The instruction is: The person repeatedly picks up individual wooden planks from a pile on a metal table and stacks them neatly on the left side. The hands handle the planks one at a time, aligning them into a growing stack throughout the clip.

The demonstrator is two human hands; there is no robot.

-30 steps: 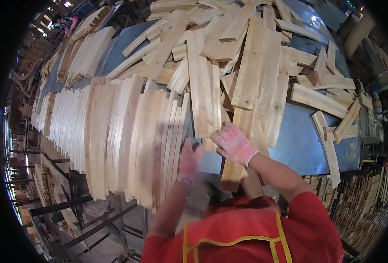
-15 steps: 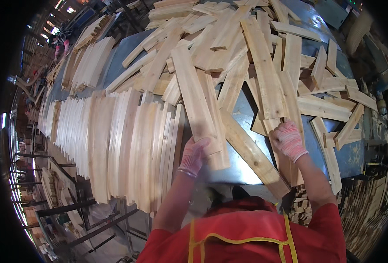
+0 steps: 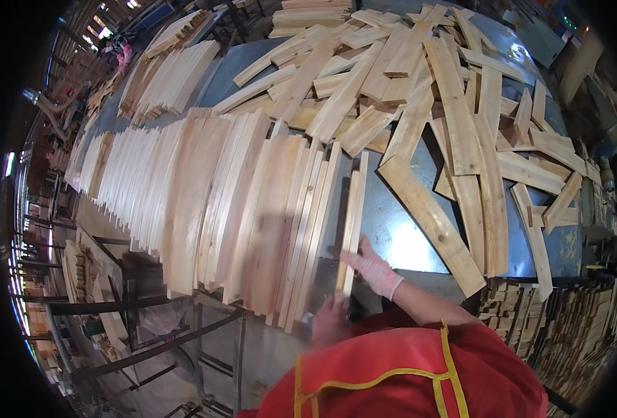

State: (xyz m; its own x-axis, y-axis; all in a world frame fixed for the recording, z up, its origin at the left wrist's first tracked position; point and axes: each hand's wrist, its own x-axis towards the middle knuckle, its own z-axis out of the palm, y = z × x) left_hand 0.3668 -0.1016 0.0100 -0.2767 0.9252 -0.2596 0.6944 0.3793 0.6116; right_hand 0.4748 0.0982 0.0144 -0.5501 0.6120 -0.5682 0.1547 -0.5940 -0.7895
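A row of pale wooden slats (image 3: 253, 209) stands on edge, side by side, along the near left of a blue metal table (image 3: 392, 223). The last two slats (image 3: 350, 223) stand at the row's right end. My right hand (image 3: 371, 268), in a pink glove, lies flat against their right side near the near end. My left hand (image 3: 331, 319), blurred, is at the near ends of the slats by the table's front edge; its grip cannot be made out. A loose pile of boards (image 3: 420, 97) covers the far and right part of the table.
A long board (image 3: 430, 219) lies diagonally right of my right hand, with bare blue table between. Stacked wood (image 3: 573, 334) fills the space below the table at right. Metal racks (image 3: 113, 327) stand at lower left. More slat stacks (image 3: 173, 70) lie at the far left.
The slat I held over the table now stands on edge at the row's right end. My right hand moved left from the loose boards to its side; my left hand dropped to the near ends.
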